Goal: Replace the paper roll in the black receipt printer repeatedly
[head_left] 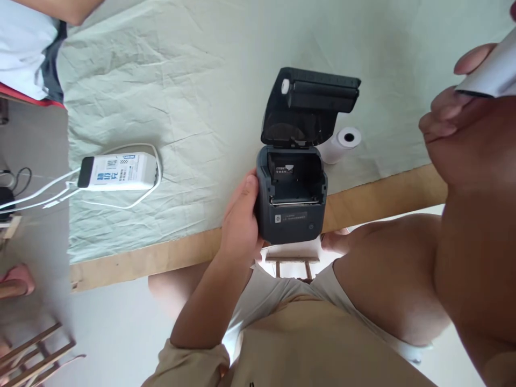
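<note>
My left hand [239,217] is closed around the left side of a dark portable label printer [292,228], held at the table's front edge. The printer's lid [300,126] stands raised, and its paper bay shows no roll inside. At the right edge, close to the camera, my right hand [447,115] grips a white paper roll [489,70] that is partly cut off by the frame. Behind the printer, partly hidden by it, a second small white paper roll [336,148] with a dark core rests on the cloth.
A white power bank [116,171] with white cables lies left on the wrinkled pale green cloth [193,97]. The table's wooden edge [153,250] runs along the front. Another person's arm [66,8] enters at the top left. A wooden stool [38,355] stands on the floor.
</note>
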`<state>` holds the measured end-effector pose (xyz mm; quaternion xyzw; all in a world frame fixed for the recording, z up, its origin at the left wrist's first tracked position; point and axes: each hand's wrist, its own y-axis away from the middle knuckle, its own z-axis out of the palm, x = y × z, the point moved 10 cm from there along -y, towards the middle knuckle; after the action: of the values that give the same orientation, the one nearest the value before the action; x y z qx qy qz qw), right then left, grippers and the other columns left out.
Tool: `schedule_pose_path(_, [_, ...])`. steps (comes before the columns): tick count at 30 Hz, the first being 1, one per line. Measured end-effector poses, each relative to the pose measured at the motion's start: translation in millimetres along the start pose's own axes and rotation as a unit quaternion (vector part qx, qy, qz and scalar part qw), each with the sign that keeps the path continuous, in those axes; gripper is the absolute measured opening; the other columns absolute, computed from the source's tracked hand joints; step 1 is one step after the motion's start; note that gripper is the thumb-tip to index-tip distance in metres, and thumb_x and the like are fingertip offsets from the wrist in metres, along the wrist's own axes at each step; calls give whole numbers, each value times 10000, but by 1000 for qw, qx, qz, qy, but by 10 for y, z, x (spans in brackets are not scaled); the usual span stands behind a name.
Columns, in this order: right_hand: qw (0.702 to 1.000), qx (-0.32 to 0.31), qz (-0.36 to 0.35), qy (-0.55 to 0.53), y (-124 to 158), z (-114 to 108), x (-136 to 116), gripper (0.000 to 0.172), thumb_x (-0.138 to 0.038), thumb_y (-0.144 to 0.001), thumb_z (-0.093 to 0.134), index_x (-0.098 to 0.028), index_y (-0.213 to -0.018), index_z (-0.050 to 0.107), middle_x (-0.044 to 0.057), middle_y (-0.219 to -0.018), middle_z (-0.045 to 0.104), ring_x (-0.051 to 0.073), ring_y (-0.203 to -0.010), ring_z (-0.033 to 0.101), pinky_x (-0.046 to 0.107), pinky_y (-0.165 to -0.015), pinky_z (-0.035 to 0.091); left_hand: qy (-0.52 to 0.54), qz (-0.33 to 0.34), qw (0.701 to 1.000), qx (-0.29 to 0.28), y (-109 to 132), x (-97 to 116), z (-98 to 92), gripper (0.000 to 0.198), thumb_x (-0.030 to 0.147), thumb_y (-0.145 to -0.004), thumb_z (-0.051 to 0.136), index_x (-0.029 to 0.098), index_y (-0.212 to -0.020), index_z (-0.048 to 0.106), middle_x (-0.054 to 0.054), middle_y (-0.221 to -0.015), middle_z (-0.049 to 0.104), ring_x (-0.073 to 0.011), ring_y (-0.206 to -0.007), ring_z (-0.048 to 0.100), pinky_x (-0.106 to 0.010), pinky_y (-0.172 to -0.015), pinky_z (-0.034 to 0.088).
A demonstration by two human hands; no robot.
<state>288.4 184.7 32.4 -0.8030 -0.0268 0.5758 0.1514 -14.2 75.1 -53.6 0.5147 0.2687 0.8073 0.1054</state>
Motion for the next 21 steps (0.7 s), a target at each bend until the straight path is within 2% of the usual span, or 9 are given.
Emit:
schedule_pose_path(1, [992, 57, 69, -84, -27, -75, 231, 260, -502, -852, 643, -294, -984, 728, 69, -995, 710, 150, -597, 564, 320, -432, 268, 2, 7, 1000, 3, -9, 15, -6, 349, 565, -1003, 665, 239, -962, 781, -56, -800, 786, -297, -866, 812, -389, -708, 676])
schedule_pose_path(2, [985, 101, 88, -106, -19, -116, 328, 154, -399, -793, 732, -268, -833, 663, 42, -855, 669, 121, -545, 494, 313, -437, 272, 3, 13, 1000, 7, -15, 28, -11, 348, 563, -1003, 666, 238, -945, 779, -55, -798, 785, -295, -870, 812, -385, -710, 676])
schedule_pose_path(3, [987, 122, 66, -87, 0, -123, 301, 179, -317, -773, 784, -257, -781, 616, 24, -771, 632, 114, -516, 472, 317, -441, 293, 3, 16, 1000, 8, -18, 36, -10, 345, 555, -1007, 665, 236, -944, 779, -56, -808, 788, -291, -875, 812, -380, -714, 676])
schedule_pose_path(6, [996, 68, 7, 61, 104, 34, 93, 214, -218, -811, 817, -248, -823, 605, -2, -684, 624, 143, -541, 572, 350, -530, 446, 0, 17, 1000, 10, -16, 46, -3, 338, 531, -1023, 649, 225, -1005, 792, -52, -818, 782, -254, -753, 787, -344, -610, 644])
schedule_pose_path(9, [977, 35, -33, 208, 161, 74, -13, 183, -296, -870, 810, -240, -958, 659, 58, -885, 747, 192, -758, 684, 387, -712, 524, -5, 8, 1000, 25, -13, 37, -20, 351, 514, -1053, 594, 228, -1070, 796, -24, -751, 741, -185, -495, 658, -297, -413, 521])
schedule_pose_path(12, [960, 26, -27, 278, 84, 34, 105, 286, -354, -857, 852, -237, -1058, 686, 124, -1171, 771, 225, -967, 713, 385, -803, 533, 18, 9, 999, 27, -17, 46, -2, 366, 478, -1079, 538, 226, -1006, 793, -27, -778, 758, -180, -518, 682, -302, -477, 585])
schedule_pose_path(18, [927, 37, 70, 365, -1, -35, 364, 634, -283, -767, 912, -267, -1339, 638, 110, -1100, 784, 290, -988, 716, 469, -875, 518, 41, 27, 999, -3, -14, 95, 96, 392, 443, -1080, 502, 226, -885, 764, -42, -788, 768, -241, -714, 783, -343, -635, 661])
schedule_pose_path(19, [923, 42, 56, 379, 31, -27, 292, 660, -286, -765, 905, -249, -1363, 629, 135, -1143, 779, 330, -1064, 715, 507, -925, 520, 39, 30, 999, -2, -11, 101, 95, 382, 442, -1075, 511, 228, -877, 759, -37, -776, 760, -234, -699, 775, -338, -631, 657])
schedule_pose_path(21, [916, 63, -46, 394, 148, 43, -25, 584, -284, -799, 857, -225, -1338, 637, 180, -1260, 752, 391, -1222, 681, 568, -1035, 505, 45, 42, 998, 0, -8, 126, 88, 354, 422, -1055, 541, 227, -838, 741, -23, -759, 747, -202, -636, 738, -301, -571, 620])
